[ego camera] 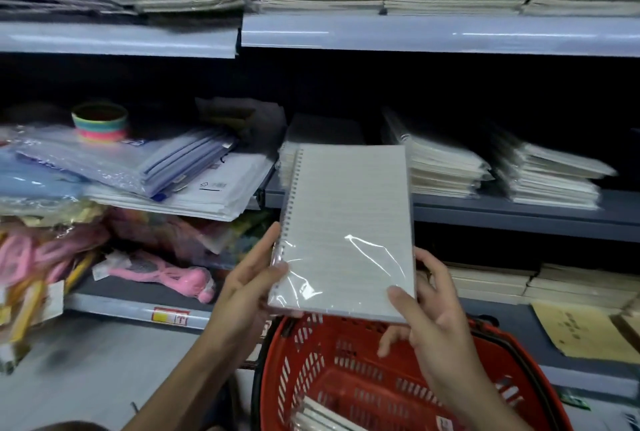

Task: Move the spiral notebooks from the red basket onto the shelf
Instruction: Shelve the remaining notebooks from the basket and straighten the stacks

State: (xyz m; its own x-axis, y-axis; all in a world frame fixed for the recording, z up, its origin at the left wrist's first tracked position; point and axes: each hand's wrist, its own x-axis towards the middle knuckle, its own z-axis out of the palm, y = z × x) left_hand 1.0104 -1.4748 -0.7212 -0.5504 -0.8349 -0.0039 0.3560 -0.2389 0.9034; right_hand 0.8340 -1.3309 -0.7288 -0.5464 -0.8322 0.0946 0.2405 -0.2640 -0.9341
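A person stands close to a run of grey metal store shelving, and both hands hold one spiral notebook (346,229) upright in front of the middle shelf (519,212). The notebook is wrapped in clear film that catches the light, its wire binding along the left edge and its lined cover facing the camera. The left hand (249,278) grips the lower left edge at the binding, thumb on the front and fingers curled behind. The right hand (429,306) pinches the lower right corner, thumb on the cover and fingers behind. Directly below, near the person, sits the red basket (346,361), a slotted plastic one with a dark rim, and a few more wrapped notebooks (322,416) lie at its near end. On the middle shelf beyond the held notebook, stacks of similar notebooks (446,167) stand side by side toward the right, with a further stack partly hidden behind it. The top shelf (415,33) carries taller piles of pale paper pads. To the left, the shelves hold plastic-wrapped folders (138,167), a striped rainbow ring (100,122) and pink packaged items (166,274) on the lower level. The lower right shelf holds flat brown-covered books (585,330). The shelf recesses are dark, and the frame's edges are blurred.
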